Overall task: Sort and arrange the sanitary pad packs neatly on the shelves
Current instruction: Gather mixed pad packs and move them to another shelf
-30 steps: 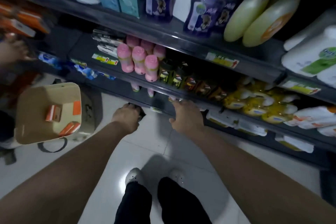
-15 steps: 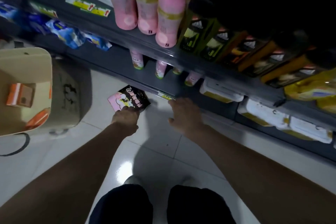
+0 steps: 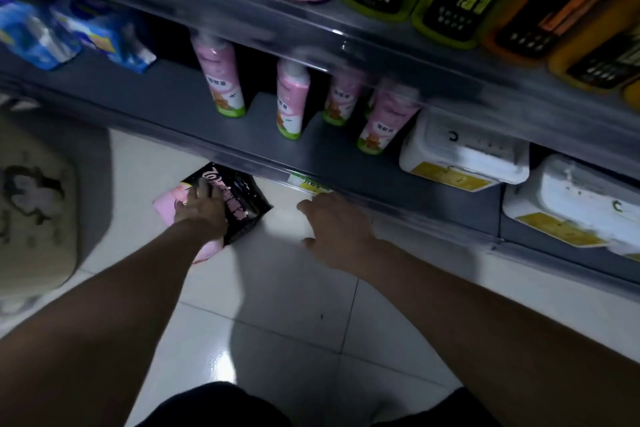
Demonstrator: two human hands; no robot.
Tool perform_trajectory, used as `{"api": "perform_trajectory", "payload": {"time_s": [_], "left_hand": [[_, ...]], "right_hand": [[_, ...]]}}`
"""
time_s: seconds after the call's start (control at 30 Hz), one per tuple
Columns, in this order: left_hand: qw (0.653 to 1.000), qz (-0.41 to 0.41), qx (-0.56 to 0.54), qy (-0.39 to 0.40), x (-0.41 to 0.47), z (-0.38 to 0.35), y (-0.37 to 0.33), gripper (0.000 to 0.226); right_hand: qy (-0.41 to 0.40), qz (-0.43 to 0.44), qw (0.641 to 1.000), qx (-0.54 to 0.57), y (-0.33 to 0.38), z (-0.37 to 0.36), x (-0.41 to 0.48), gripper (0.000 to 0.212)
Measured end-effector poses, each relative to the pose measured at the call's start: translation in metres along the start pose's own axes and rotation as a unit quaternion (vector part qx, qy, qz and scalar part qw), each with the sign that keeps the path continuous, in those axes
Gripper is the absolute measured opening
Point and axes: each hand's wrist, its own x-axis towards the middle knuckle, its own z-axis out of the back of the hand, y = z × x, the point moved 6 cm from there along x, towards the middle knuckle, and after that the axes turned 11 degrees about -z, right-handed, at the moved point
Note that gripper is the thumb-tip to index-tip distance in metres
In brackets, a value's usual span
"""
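A black-and-pink sanitary pad pack (image 3: 244,199) lies on the white tiled floor, its far end tucked under the front lip of the bottom shelf (image 3: 194,107). My left hand (image 3: 202,213) rests on top of the pack with its fingers spread over the black face; motion blur hides whether the thumb hooks under it. To the right of the pack, my right hand (image 3: 334,229) hovers above the floor just below the shelf lip, fingers relaxed and holding nothing.
Pink bottles (image 3: 221,80) stand on the bottom shelf, with blue packs (image 3: 104,36) to the left and white tubs (image 3: 464,156) to the right. A higher shelf (image 3: 381,38) overhangs close above. A beige container (image 3: 34,204) sits on the floor at the left.
The view has dropped down close to the floor and bottom shelf. My left hand has reached forward from short of the pack onto its top. My right hand stayed beside the shelf lip.
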Motion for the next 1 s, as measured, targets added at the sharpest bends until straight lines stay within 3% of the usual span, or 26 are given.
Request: {"api": "perform_trajectory", "payload": {"time_s": [0.1,0.2,0.3,0.47,0.8,1.0], "left_hand": [[0.999,0.041,-0.003,0.008,0.017,-0.011,0.008,0.083],[0.996,0.056,-0.064,0.005,0.022,-0.017,0.011,0.105],[0.996,0.077,-0.048,-0.004,0.015,-0.018,0.007,0.124],[0.996,0.004,-0.066,0.056,0.006,-0.031,-0.018,0.093],[0.978,-0.085,-0.185,0.044,-0.091,0.044,-0.072,0.037],[0.925,-0.11,-0.362,0.022,-0.181,0.134,-0.094,0.038]], "right_hand": [[-0.004,0.005,1.0,0.005,0.0,-0.009,0.009,0.051],[-0.006,0.012,1.0,0.009,0.002,-0.015,0.011,0.049],[-0.003,0.008,1.0,0.012,0.0,-0.018,0.011,0.048],[0.014,-0.002,1.0,0.016,-0.004,-0.024,0.006,0.046],[0.081,-0.047,0.994,0.06,-0.029,0.026,-0.072,0.048],[0.07,-0.064,0.993,0.075,-0.039,0.111,-0.138,0.043]]}}
